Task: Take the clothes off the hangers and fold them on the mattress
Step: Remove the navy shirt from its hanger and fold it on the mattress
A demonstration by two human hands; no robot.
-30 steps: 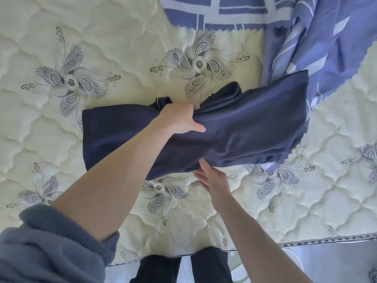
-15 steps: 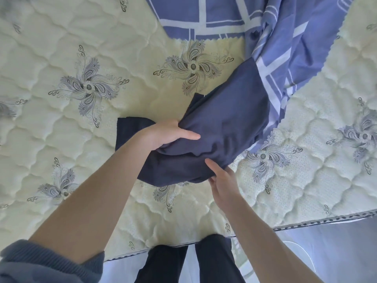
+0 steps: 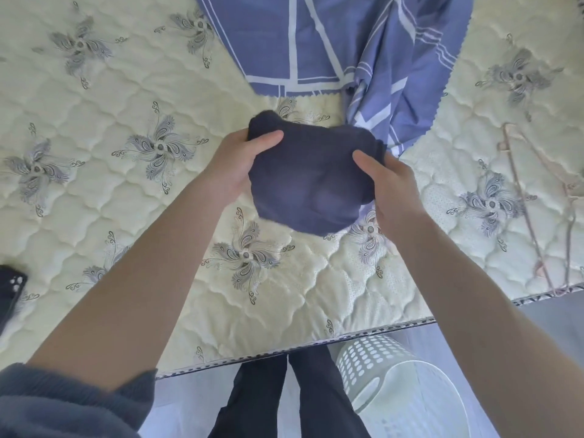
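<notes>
A cream quilted mattress (image 3: 126, 216) stitched with grey floral motifs fills most of the view under soft, even light. A blue sheet with white stripes (image 3: 316, 36) lies rumpled at its far edge. Past the near edge are pale grey floor (image 3: 559, 314) and a perforated white laundry basket (image 3: 366, 355).

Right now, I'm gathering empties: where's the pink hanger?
Head view: the pink hanger lies on the mattress at the far right, beyond the right hand.

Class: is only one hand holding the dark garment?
No, the left hand and the right hand both grip the garment, one at each side.
</notes>
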